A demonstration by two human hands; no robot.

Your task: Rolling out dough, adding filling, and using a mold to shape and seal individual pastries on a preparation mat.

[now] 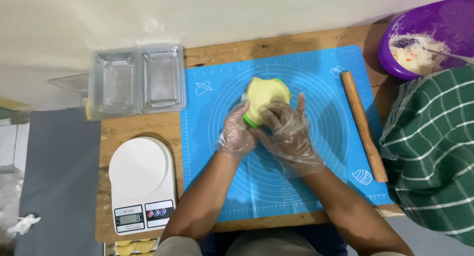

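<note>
Pressing down on a round of yellow dough was pretty much the whole scene: both gloved hands were on it, near the middle of the blue silicone mat. The dough sat over a green mould, whose edge peeked out at the lower left and at the top. The left hand had its grip curled around the mould's lower left side, and the right hand lay flat over the dough's lower right with fingers spread, so holding and pressing rather than pinching. A wooden rolling pin lay along the mat's right edge, well apart from the hands. Off the mat on the wooden surface were a white kitchen scale and clear plastic clamshell trays. At the far right, a purple bowl held some pale filling, next to a person's green checked sleeve.
</note>
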